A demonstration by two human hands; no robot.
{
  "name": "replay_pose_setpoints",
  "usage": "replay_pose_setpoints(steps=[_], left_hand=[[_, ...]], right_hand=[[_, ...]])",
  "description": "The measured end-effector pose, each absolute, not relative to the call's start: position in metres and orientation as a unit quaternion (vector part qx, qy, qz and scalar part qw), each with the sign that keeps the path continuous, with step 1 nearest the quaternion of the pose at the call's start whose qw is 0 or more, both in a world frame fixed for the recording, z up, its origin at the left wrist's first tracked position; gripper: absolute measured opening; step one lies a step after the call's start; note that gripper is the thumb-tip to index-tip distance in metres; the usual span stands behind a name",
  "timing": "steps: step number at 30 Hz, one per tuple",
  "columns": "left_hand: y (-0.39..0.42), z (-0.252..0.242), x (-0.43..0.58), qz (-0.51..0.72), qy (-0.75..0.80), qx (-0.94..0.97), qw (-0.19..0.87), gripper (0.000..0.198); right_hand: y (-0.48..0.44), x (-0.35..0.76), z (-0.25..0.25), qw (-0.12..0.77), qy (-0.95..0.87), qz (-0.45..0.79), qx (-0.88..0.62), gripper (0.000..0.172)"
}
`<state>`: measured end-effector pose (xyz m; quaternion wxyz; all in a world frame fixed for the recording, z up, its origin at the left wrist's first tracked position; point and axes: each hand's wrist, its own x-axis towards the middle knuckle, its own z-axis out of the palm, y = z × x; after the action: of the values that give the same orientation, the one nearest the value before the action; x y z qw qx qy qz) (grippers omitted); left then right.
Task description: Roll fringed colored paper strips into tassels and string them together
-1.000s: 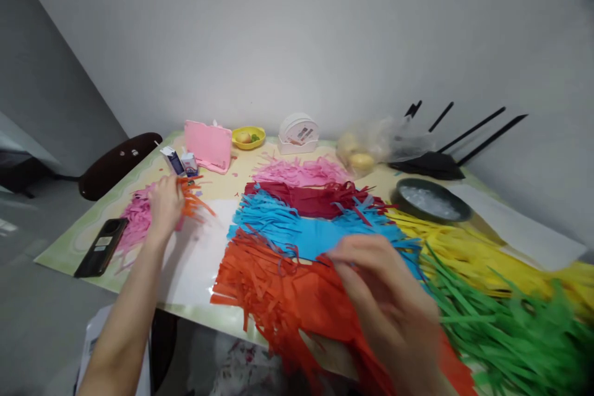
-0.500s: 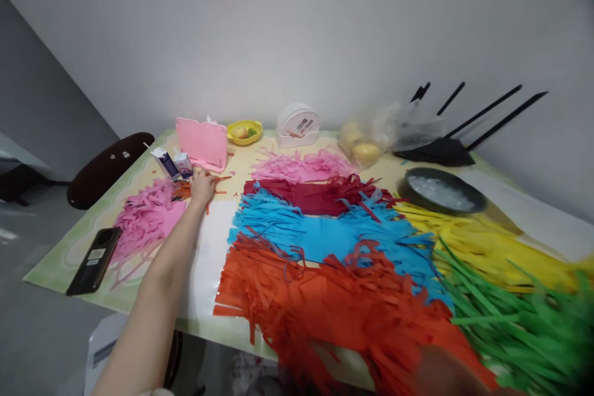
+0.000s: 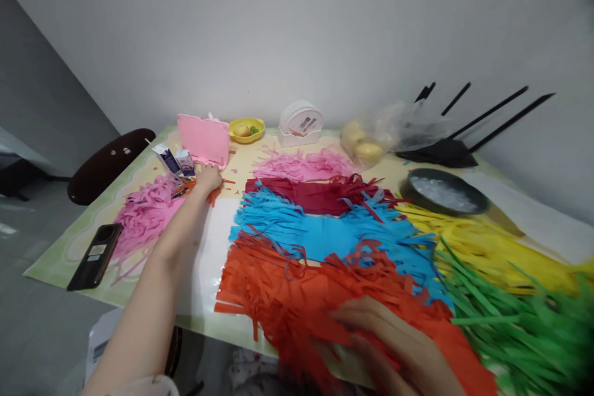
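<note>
My left hand (image 3: 210, 178) reaches to the far left of the table, fingers curled down over orange paper strips (image 3: 218, 197); what it grips, if anything, is hidden. Close by it are a pink tablet case (image 3: 203, 139) and two small drink cartons (image 3: 184, 162). Blurred by motion, my right hand (image 3: 394, 337) hovers at the near edge over a fringed orange paper sheet (image 3: 320, 297), thumb and fingers stretched apart. Beyond that sheet lie fringed blue paper (image 3: 325, 236), dark red paper (image 3: 315, 197) and pink paper (image 3: 301, 166).
Pink shreds (image 3: 148, 213) and a phone (image 3: 95, 257) lie at left. Yellow paper (image 3: 492, 244) and green paper (image 3: 524, 322) spread at right, below a dark bowl (image 3: 443, 192). Behind stand a yellow fruit dish (image 3: 247, 130), a white holder (image 3: 299, 137), bagged fruit (image 3: 368, 151) and a black router (image 3: 439, 153).
My left hand has shifted right, away from the cartons, over the orange strips. My right hand has come up from the bottom edge, over the orange sheet.
</note>
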<state>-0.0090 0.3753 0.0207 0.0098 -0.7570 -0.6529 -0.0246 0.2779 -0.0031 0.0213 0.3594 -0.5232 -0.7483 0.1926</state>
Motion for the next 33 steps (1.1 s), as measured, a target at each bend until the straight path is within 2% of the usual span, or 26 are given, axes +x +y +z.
replay_pose_setpoints(steps=[4,6,7,9,10,13,17,24,33], left_hand=[[0.318,0.043,0.032,-0.088,-0.590,-0.802,0.027,0.035],[0.261,0.037,0.061,-0.090,-0.510,-0.855,-0.011,0.031],[0.227,0.030,0.074,-0.083,-0.412,-0.905,-0.062,0.029],[0.158,0.011,0.095,-0.024,-0.226,-0.963,-0.147,0.026],[0.127,0.000,0.102,0.007,-0.182,-0.969,-0.166,0.024],[0.069,-0.023,0.113,0.035,-0.200,-0.966,-0.157,0.026],[0.062,-0.024,0.114,0.033,-0.238,-0.959,-0.148,0.026],[0.076,-0.017,0.118,0.047,-0.259,-0.945,-0.194,0.032],[0.087,-0.010,0.114,0.025,-0.242,-0.939,-0.243,0.014]], right_hand=[[0.008,0.297,-0.013,0.229,-0.763,0.160,-0.583,0.024],[0.003,0.307,-0.026,0.156,-0.782,0.178,-0.577,0.025],[-0.001,0.311,-0.031,0.130,-0.794,0.188,-0.563,0.028],[-0.009,0.315,-0.039,0.107,-0.818,0.184,-0.534,0.037],[-0.013,0.316,-0.042,0.106,-0.828,0.170,-0.524,0.039],[-0.021,0.319,-0.050,0.119,-0.840,0.112,-0.518,0.035],[-0.021,0.320,-0.053,0.132,-0.829,0.107,-0.533,0.023],[-0.011,0.317,-0.042,0.150,-0.795,0.169,-0.563,0.020],[0.006,0.325,-0.030,0.148,-0.775,0.243,-0.564,0.012]])
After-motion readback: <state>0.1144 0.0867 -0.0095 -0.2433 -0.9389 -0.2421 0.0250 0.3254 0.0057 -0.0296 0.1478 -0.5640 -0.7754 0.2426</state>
